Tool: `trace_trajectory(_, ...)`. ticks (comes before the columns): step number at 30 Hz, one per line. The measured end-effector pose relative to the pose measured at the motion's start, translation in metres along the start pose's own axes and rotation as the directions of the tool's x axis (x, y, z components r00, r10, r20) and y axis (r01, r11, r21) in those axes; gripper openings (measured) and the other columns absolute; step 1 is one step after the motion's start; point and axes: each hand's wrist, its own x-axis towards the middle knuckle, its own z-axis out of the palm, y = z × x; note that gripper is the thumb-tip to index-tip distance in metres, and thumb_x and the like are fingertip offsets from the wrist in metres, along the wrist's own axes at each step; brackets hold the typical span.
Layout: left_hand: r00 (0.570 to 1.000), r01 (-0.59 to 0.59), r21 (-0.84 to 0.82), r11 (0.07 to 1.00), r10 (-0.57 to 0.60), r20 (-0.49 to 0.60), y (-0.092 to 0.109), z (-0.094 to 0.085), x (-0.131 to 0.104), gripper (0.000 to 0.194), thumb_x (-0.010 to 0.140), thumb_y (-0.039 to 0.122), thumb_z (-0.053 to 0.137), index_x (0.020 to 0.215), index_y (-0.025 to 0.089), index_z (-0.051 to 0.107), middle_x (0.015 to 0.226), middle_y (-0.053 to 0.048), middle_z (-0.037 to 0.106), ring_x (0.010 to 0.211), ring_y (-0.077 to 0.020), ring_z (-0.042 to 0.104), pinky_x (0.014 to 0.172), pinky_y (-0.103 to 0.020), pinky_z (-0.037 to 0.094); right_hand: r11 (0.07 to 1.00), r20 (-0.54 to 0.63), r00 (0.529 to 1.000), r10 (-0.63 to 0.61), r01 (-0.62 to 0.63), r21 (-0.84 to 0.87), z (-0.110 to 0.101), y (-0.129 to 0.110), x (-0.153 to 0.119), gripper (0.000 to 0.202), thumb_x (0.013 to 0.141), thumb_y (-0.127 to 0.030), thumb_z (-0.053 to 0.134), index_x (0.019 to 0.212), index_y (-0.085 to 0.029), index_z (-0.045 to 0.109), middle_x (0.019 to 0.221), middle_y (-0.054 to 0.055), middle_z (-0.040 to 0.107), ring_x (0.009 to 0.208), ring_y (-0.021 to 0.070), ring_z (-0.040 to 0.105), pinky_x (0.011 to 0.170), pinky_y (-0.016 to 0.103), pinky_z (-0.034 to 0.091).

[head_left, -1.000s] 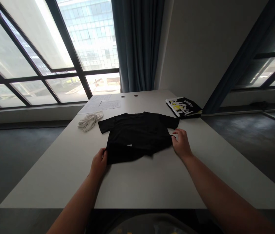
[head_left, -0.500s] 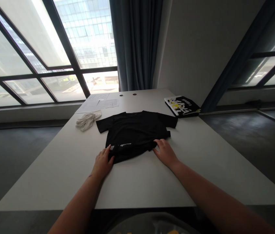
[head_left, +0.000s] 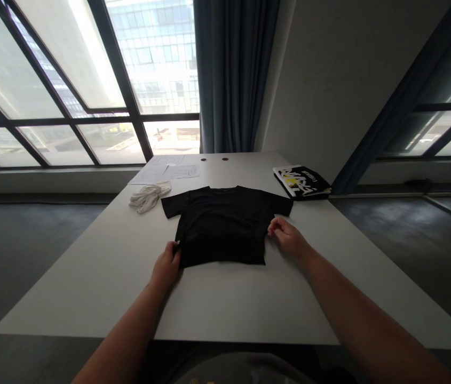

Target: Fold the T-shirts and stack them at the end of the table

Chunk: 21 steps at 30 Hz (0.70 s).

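Note:
A black T-shirt (head_left: 225,226) lies spread on the white table (head_left: 217,314), its neckline toward the far side and its hem toward me. My left hand (head_left: 166,264) is closed on the shirt's left edge near the hem. At the shirt's right side, below the sleeve, my right hand (head_left: 287,237) has its fingers pinched together on the side edge. The hem lies nearly straight between the two lower corners.
White crumpled cloth or gloves (head_left: 149,197) lie left of the shirt. Paper sheets (head_left: 181,171) are at the back left. Folded black garments with white and yellow print (head_left: 303,183) sit at the back right. A curtain (head_left: 235,80) hangs behind the table.
The lower part of the shirt, bunched before, now lies flat, and its white print no longer shows. My right hand has moved right and slightly up. The view has shifted a little.

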Motion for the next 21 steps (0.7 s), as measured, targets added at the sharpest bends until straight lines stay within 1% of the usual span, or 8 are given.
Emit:
trace_trajectory(2,1.000,0.002,-0.059,0.998,-0.003,-0.017,-0.001,-0.001,0.001,0.021,0.098,0.038,0.044,0.113,0.025,0.051,0.095,-0.007,0.072,0.088,-0.0265,0.070,0.077,-0.033,0.048,0.996,0.202,0.979,-0.022,0.038,-0.075,0.000,-0.008,-0.003,0.022,0.090,-0.034,0.054,0.109,-0.025,0.060,0.096,0.003,0.071,0.090,0.0216,0.066,0.092,0.038,0.052)
trace_trajectory(4,0.999,0.007,-0.096,0.995,-0.010,-0.032,-0.001,-0.002,0.001,0.019,0.096,0.039,0.045,0.109,0.026,0.052,0.093,-0.006,0.072,0.084,-0.0257,0.069,0.074,-0.032,0.047,0.980,0.387,0.922,-0.033,0.105,-0.167,0.009,-0.012,-0.009,0.045,0.084,-0.037,0.066,0.127,-0.025,0.060,0.121,0.008,0.069,0.110,0.0262,0.065,0.100,0.041,0.050)
trace_trajectory(6,0.997,0.043,-0.130,0.991,-0.052,-0.065,0.001,-0.004,0.001,0.019,0.095,0.041,0.044,0.105,0.026,0.052,0.086,-0.005,0.070,0.079,-0.0253,0.068,0.072,-0.032,0.046,0.952,0.440,0.898,-0.028,0.158,-0.263,0.022,-0.009,-0.015,0.062,0.077,-0.032,0.073,0.136,-0.024,0.059,0.139,0.012,0.060,0.124,0.0302,0.059,0.107,0.043,0.046)
trace_trajectory(11,0.960,0.136,-0.265,0.955,-0.193,-0.204,0.008,-0.013,0.000,0.021,0.095,0.043,0.043,0.104,0.025,0.050,0.077,-0.002,0.065,0.075,-0.0248,0.064,0.069,-0.032,0.045,0.916,0.223,0.970,-0.100,0.177,-0.360,0.033,0.013,-0.018,0.051,0.074,-0.008,0.056,0.123,-0.020,0.066,0.118,0.009,0.067,0.113,0.0252,0.063,0.105,0.040,0.047)
trace_trajectory(14,0.933,0.144,-0.335,0.931,-0.241,-0.269,0.010,-0.018,-0.001,0.022,0.094,0.044,0.045,0.103,0.025,0.050,0.080,-0.003,0.065,0.078,-0.0246,0.063,0.072,-0.034,0.046,0.901,0.093,0.981,-0.168,0.191,-0.389,0.017,0.015,-0.013,0.040,0.072,-0.009,0.055,0.108,-0.020,0.068,0.106,0.008,0.067,0.103,0.0250,0.063,0.096,0.037,0.049)
trace_trajectory(17,0.920,0.115,-0.380,0.918,-0.243,-0.308,0.009,-0.020,-0.002,0.022,0.093,0.045,0.046,0.101,0.025,0.050,0.081,-0.002,0.063,0.079,-0.0238,0.062,0.073,-0.034,0.045,0.848,-0.079,0.978,-0.191,0.124,-0.515,-0.011,0.004,-0.007,0.027,0.070,-0.012,0.055,0.093,-0.019,0.067,0.096,0.009,0.065,0.097,0.0277,0.061,0.091,0.038,0.049)
trace_trajectory(19,0.915,0.093,-0.408,0.908,-0.239,-0.324,0.010,-0.019,-0.003,0.021,0.092,0.045,0.048,0.099,0.025,0.051,0.082,-0.002,0.062,0.079,-0.0227,0.060,0.073,-0.033,0.045,0.814,-0.091,0.979,-0.185,0.100,-0.572,-0.031,-0.008,-0.005,0.022,0.071,-0.013,0.055,0.089,-0.019,0.065,0.095,0.011,0.065,0.096,0.0286,0.061,0.088,0.038,0.049)
trace_trajectory(21,0.914,0.081,-0.484,0.872,-0.259,-0.313,0.012,-0.020,-0.004,0.018,0.089,0.041,0.052,0.097,0.025,0.051,0.079,0.000,0.059,0.075,-0.0204,0.057,0.069,-0.030,0.044,0.807,0.018,0.989,-0.145,0.129,-0.576,-0.050,-0.021,-0.006,0.023,0.072,-0.014,0.055,0.092,-0.019,0.064,0.098,0.011,0.067,0.095,0.0275,0.062,0.086,0.036,0.048)
